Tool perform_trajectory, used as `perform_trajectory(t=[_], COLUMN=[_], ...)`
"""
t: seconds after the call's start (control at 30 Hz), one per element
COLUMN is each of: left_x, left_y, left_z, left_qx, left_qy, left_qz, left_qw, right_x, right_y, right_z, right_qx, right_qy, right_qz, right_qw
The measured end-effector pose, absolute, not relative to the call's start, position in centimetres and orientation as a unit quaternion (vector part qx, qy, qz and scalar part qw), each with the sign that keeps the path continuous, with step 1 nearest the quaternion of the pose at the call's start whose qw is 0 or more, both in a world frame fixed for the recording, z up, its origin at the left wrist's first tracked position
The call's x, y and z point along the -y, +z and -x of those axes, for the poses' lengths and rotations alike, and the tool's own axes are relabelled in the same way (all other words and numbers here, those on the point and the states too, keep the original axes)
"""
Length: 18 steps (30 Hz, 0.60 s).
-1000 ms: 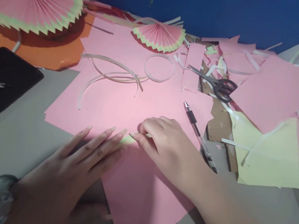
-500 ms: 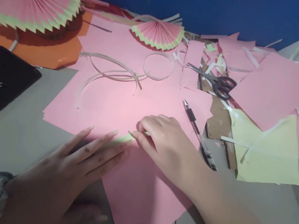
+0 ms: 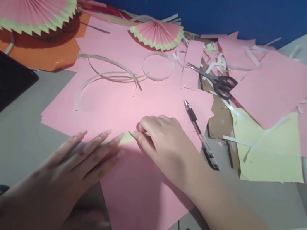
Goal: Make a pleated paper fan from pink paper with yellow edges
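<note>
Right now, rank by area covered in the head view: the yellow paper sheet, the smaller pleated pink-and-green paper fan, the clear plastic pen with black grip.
1. Yellow sheet
2. Smaller fan
3. Pen, long but thin

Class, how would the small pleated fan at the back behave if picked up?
The small pleated fan is probably light, as it looks like folded paper. Its pleats may flex open or shut, and its thin zigzag edge could crease easily.
</note>
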<state>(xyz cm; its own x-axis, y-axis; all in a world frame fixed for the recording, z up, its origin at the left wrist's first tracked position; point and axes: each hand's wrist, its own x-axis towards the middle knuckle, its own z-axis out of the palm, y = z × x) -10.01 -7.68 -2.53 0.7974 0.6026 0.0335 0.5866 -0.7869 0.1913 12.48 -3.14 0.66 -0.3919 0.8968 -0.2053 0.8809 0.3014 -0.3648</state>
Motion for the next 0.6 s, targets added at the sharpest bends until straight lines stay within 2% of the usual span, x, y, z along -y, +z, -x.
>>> perform_trajectory(t=[0.27, 0.6], left_x=[6.96, 6.81], left_y=[-1.81, -2.36], left_z=[10.01, 9.82], left_qx=[-0.316, -0.314], left_qy=[0.077, 0.040], left_qz=[-0.942, -0.942], left_qw=[0.086, 0.113], right_x=[3.17, 3.33], right_y=[0.06, 0.32], right_z=[-12.55, -12.34], right_qx=[0.836, 0.835], right_qy=[0.184, 0.194], right_qz=[0.516, 0.514], right_qw=[0.040, 0.042])
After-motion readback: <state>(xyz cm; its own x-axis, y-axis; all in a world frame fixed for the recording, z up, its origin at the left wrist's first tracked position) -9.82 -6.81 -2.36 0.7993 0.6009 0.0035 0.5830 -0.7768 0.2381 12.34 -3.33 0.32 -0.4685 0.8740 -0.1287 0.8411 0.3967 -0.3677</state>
